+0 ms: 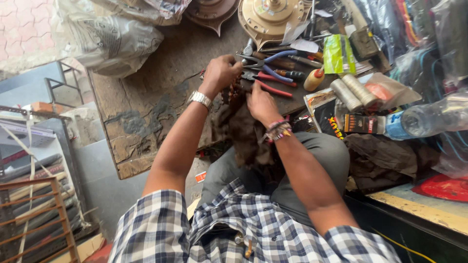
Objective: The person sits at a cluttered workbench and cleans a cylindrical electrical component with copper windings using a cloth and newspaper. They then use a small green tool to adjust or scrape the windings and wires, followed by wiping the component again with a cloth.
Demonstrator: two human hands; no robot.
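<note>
I see my left hand (220, 73) clenched over a dark brown coil bundle (234, 95) at the near edge of the worn wooden bench (146, 97). My right hand (261, 103) grasps the same bundle from the right, and a dark cloth (246, 134) hangs under it. Just beyond the hands lie blue-handled pliers (268, 61) and red-handled pliers (270, 85), close enough to be in the way. Far behind stands a cream motor housing (270, 17). At right a plastic bottle (424, 119) lies on its side; I cannot tell what it contains.

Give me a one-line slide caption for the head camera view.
Both hands, left and right, work a dark coil-like part at a worn workbench beside pliers.
</note>
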